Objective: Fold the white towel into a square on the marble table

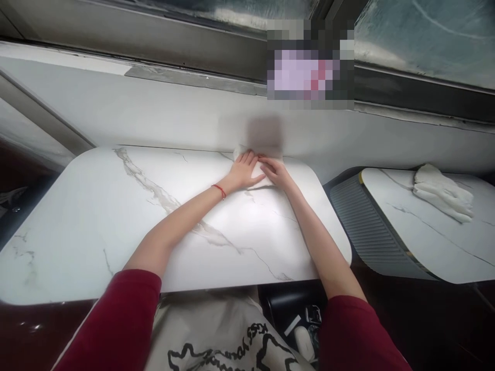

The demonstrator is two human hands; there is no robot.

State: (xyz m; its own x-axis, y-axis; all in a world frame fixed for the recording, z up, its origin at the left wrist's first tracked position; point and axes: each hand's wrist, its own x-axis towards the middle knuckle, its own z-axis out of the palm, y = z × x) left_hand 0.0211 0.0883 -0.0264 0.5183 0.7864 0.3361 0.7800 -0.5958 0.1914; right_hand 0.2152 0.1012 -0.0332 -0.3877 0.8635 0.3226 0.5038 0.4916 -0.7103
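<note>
Cloth [266, 183], white and creased, lies flat on the white desk [216, 268] at its far edge, right of the middle, close against the pale wall [166, 116], as the head view shows. Both hands are on it. The left hand [244, 172] rests palm down over the cloth's left part, its fingers straight and a little spread, pointing away from the person, with the thumb stretched out to the right. The right hand [277, 174] comes in from the other side, its fingers close together and slanting left toward the left hand's fingertips, the thumb set a little apart below them; whether it pinches a fold or only presses, I cannot tell. Cloth shows between the hands and beyond them, at the back. A red bracelet [218, 191] circles the left wrist, and dark red sleeves [127, 304] end near the elbows. Grey-brown veins run across the desk, one broad streak passing under the left forearm. To the right, apart from this desk, stands a second desk [433, 242] with a ribbed side and gold trim; a crumpled white rag [443, 195] lies on it near the wall. Above the wall are windows [429, 41] in dark frames, partly hidden by a pixelated patch.
</note>
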